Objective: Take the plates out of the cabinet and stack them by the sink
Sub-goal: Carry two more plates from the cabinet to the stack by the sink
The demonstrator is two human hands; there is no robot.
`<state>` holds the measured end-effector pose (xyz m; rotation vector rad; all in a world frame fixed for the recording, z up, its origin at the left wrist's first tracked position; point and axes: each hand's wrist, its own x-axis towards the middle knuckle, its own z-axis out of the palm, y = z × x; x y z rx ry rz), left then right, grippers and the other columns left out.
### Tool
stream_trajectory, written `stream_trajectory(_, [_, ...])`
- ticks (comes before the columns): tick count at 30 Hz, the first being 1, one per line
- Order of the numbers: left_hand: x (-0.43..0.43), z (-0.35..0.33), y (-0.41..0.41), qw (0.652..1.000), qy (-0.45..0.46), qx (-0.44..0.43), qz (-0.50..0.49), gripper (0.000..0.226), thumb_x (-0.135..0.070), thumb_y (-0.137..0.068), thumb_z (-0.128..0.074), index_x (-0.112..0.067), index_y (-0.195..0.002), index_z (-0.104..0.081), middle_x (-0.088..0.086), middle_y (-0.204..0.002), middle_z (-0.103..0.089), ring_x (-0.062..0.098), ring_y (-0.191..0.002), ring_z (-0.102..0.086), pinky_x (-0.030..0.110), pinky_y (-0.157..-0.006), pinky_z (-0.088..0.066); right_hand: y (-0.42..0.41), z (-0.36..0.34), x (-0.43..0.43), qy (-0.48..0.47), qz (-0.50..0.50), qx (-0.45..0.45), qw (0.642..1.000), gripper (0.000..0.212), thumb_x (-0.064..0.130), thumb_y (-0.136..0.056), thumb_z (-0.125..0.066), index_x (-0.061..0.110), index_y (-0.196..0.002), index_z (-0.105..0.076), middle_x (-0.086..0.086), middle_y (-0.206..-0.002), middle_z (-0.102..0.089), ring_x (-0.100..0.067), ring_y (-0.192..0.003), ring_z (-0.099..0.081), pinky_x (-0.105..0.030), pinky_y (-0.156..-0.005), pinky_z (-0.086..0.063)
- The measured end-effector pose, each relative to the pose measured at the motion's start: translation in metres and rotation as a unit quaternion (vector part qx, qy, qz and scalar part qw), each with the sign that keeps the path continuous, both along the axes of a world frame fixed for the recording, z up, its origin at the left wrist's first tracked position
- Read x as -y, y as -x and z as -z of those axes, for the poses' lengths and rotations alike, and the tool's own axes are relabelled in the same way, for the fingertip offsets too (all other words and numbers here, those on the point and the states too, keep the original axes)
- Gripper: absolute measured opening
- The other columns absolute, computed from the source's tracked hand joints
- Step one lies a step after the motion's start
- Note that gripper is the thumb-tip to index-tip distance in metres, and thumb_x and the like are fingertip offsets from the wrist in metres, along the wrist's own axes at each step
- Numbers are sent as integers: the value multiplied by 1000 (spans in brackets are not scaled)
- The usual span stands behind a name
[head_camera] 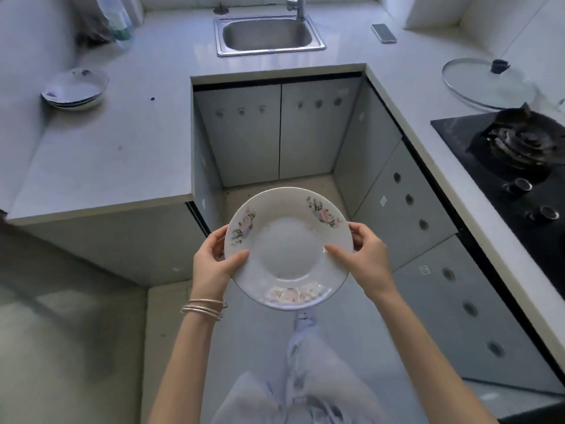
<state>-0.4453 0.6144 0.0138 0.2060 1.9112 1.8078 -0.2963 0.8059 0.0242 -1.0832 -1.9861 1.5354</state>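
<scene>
A white plate (287, 249) with pink and blue flower sprays on its rim sits in the lower centre of the frame, held level in the air above the floor, face up. The left hand (214, 261) grips its left edge, thumb pressed on the upper face of the rim and fingers curled beneath. The right hand (363, 252) pinches the right edge the same way, thumb lying across the rim toward the well. Thin bangles (203, 308) circle the left wrist.

In the upper left of the frame, a stack of plates (75, 88) with blue markings rests on the pale countertop (122, 142), well apart from the held plate. The steel sink (269, 33) lies at the top centre, its tap (298, 6) at its back right corner. A phone (383, 33) lies right of the sink. Further right a glass lid (489, 82) rests on the counter, next to a black gas hob (513, 157) at the right edge. Closed cabinet doors (278, 133) fill the recess below the sink.
</scene>
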Motion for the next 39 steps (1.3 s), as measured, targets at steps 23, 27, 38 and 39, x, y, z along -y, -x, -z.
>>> stream_trajectory(23, [-127,-8,184,984,-5,14,-179,50,11,-70,-69,-16,-110,-55,12,-112,-62,28,-106,-60,48,-93,-48,258,-20,-167,-46,-188,25,981,40,9,-69,-78,12,-106,-61,4,-90,-68,-5,-76,-65,-14,-59,-52])
stream_trajectory(27, [-122,-15,242,980,-14,10,-197,50,8,-71,-70,-18,-111,-55,10,-114,-63,28,-105,-61,49,-89,-51,327,-27,-166,-43,-203,18,978,37,8,-70,-77,16,-102,-60,6,-88,-68,-4,-76,-65,-11,-58,-51])
stream_trajectory(38, [-85,-28,360,967,-8,-4,-255,48,5,-74,-69,-19,-114,-55,4,-109,-63,25,-101,-62,33,-68,-59,477,-33,-134,-7,-260,21,965,37,11,-70,-75,20,-103,-61,2,-89,-71,-12,-78,-68,-30,-68,-57])
stream_trajectory(39, [-81,-26,366,965,-9,1,-263,48,5,-74,-69,-19,-114,-56,4,-108,-63,25,-101,-62,33,-67,-59,487,-32,-131,-3,-268,23,963,37,11,-70,-75,20,-103,-61,2,-89,-71,-12,-77,-68,-31,-68,-58])
